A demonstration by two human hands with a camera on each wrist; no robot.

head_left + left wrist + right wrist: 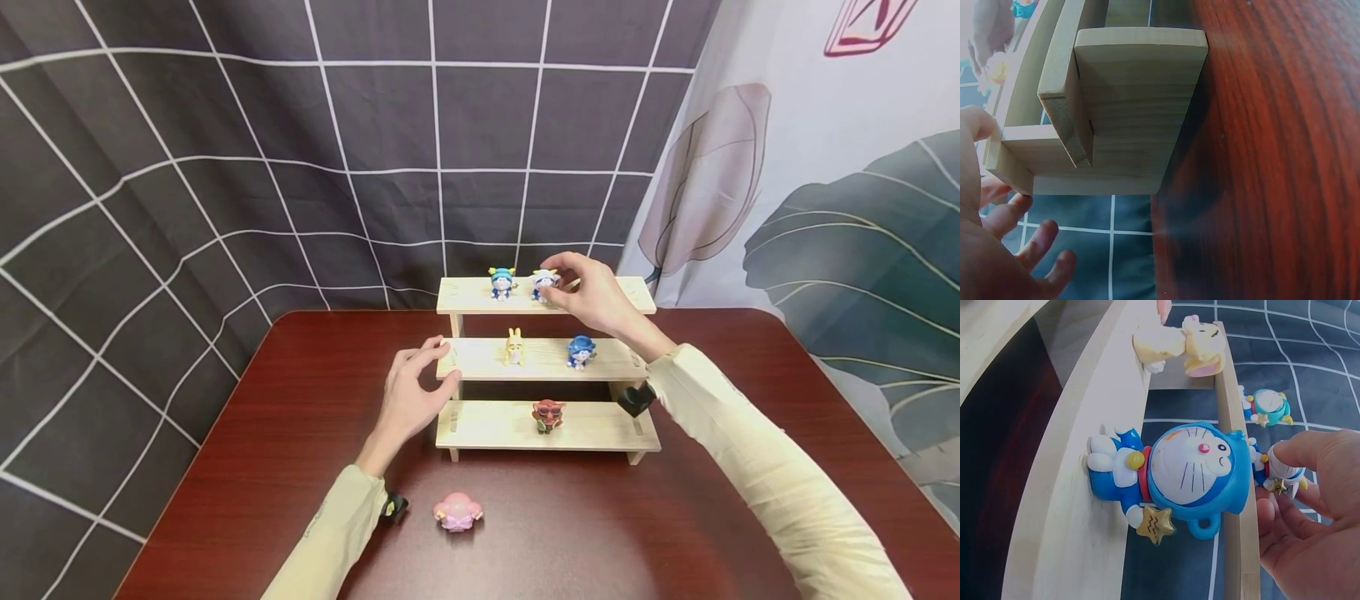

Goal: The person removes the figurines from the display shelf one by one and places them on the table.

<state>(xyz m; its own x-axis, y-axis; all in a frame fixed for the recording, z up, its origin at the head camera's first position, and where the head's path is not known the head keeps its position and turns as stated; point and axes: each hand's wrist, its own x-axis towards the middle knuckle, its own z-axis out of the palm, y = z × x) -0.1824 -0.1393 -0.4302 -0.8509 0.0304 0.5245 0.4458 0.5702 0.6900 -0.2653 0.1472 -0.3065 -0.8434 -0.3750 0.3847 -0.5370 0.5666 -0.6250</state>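
Observation:
A three-tier wooden display stand (480, 425) holds small figurines. On its top tier my right hand (592, 296) pinches a blue-and-white Doraemon figurine (1284, 464) with a white head cover, thumb and fingers on either side of the head. My left hand (408, 390) grips the left end of the middle tier, thumb at one edge and fingertips (1022, 203) at the other. Beside the pinched figurine stands another with a teal head cover (502, 283). The middle tier carries a yellow rabbit-eared figurine (513, 347) and a blue-capped Doraemon figurine (581, 352).
A red figurine with dark glasses (548, 415) stands on the bottom tier. In front of the stand, a pink figurine (457, 512) sits on the dark red table (247, 467). Behind rises a dark curtain with white grid lines (382, 117); a leaf-patterned curtain (847, 250) hangs at right.

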